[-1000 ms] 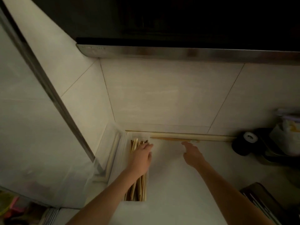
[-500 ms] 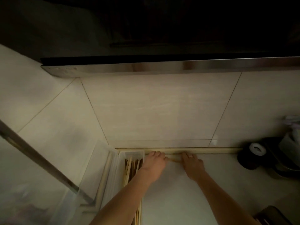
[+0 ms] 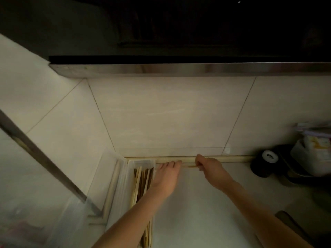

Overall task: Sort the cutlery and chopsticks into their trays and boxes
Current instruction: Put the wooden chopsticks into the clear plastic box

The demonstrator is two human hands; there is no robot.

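Now both at the far wall: right hand pinching a pale stray chopstick, left hand flat beside it, straight-fingered, right of the clear plastic chopstick box, seemingly mid-pickup.

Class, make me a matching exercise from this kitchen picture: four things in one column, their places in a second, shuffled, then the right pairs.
Things
1. chopsticks
2. left hand
3. right hand
4. black roll

Places
A. far right, by the wall
B. inside the clear box
C. just right of the box
D. gripping a thin stick at the wall's foot

Pairs: 1-B, 2-C, 3-D, 4-A
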